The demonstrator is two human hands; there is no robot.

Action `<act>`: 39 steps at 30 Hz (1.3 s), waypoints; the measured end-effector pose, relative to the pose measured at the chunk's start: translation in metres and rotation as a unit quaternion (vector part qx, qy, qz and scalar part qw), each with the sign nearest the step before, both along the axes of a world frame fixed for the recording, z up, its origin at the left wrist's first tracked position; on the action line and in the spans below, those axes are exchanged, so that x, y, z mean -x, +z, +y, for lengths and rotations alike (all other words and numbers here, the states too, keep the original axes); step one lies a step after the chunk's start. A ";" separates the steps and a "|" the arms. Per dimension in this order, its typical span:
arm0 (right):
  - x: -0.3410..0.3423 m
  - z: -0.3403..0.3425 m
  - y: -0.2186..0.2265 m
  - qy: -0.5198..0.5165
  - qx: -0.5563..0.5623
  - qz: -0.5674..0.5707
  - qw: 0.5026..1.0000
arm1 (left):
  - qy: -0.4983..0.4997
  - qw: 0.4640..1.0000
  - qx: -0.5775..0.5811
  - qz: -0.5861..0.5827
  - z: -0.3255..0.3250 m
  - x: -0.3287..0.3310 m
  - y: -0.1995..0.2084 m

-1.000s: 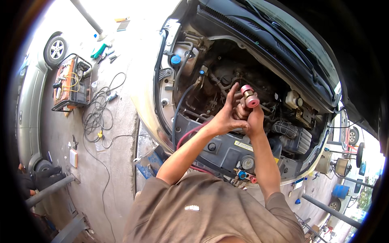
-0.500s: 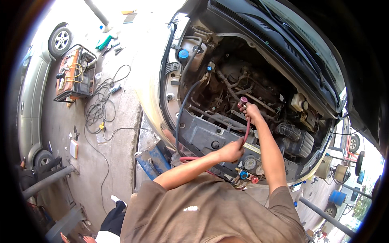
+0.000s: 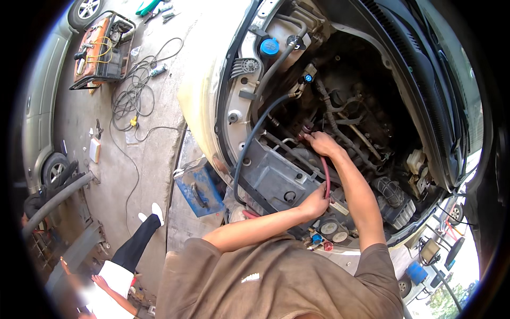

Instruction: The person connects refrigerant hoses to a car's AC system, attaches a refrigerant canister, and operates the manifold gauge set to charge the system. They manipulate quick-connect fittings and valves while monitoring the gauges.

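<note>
Fingers of the right hand (image 3: 322,144) are closed, pinching a reddish fitting (image 3: 304,130) at the end of a red hose (image 3: 325,169), near the middle of the frame. The left hand (image 3: 314,204), lower and a little left, has its fingers wrapped shut round the same hose, which bows between the two hands. The step seems to be guiding the fitting down among the pipes of the engine bay (image 3: 265,178); whether it touches a port there is too dark to tell. The next move would call for lining up the fitting squarely, with the left hand keeping slack in the hose.

Up from the fitting, a blue hose (image 3: 251,133) ends at a blue-topped coupling (image 3: 308,78). Below the left hand, two round gauges (image 3: 329,227) stand by a blue knob (image 3: 317,238) and a red knob (image 3: 328,246).

Of the containers, the pale tank at upper centre wears a blue cap (image 3: 270,47), so its contents are unseen. A small pale reservoir (image 3: 416,160) sits at right. On the floor at lower left of centre is a blue box (image 3: 199,194); what it holds does not show. A blue drum (image 3: 417,273) stands at lower right, its inside hidden.
</note>
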State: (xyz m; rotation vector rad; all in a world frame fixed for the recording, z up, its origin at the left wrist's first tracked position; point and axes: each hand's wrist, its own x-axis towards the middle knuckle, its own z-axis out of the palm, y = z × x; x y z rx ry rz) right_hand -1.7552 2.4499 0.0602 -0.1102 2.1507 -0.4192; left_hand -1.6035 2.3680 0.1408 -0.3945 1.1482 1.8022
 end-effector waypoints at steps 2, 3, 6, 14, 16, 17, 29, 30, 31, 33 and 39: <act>-0.004 0.012 -0.013 0.030 0.007 -0.020 0.999 | -0.132 0.991 0.021 0.027 -0.022 0.007 0.009; -0.004 0.009 -0.010 0.038 0.008 -0.024 0.999 | -0.161 0.986 0.038 0.036 -0.027 0.000 0.005; -0.002 0.002 -0.003 0.049 0.010 0.003 0.999 | -0.089 0.995 -0.007 -0.045 -0.036 -0.019 -0.007; -0.002 -0.002 -0.013 -0.282 0.169 -0.003 0.945 | 0.170 0.936 -0.142 -0.274 -0.051 -0.031 0.018; 0.012 -0.006 -0.022 -0.357 0.252 -0.148 0.887 | 0.174 0.928 -0.163 -0.286 -0.050 -0.036 0.015; 0.019 -0.011 -0.016 -0.385 0.212 -0.194 0.877 | 0.150 0.937 -0.163 -0.272 -0.050 -0.038 0.011; 0.053 -0.020 -0.021 -0.151 0.141 -0.386 0.899 | 0.174 0.560 0.596 0.548 -0.245 0.076 -0.019; 0.054 -0.018 -0.025 -0.183 0.152 -0.415 0.878 | 0.183 0.498 0.630 0.568 -0.256 0.081 -0.032; 0.053 -0.015 -0.030 -0.236 0.156 -0.438 0.854 | 0.164 0.516 0.635 0.551 -0.257 0.083 -0.041; 0.045 -0.008 -0.043 -0.333 0.164 -0.487 0.791 | 0.170 0.545 0.615 0.544 -0.257 0.088 -0.050; 0.036 -0.019 -0.038 -0.377 0.107 -0.464 0.794 | 0.126 0.551 0.616 0.549 -0.264 0.086 -0.050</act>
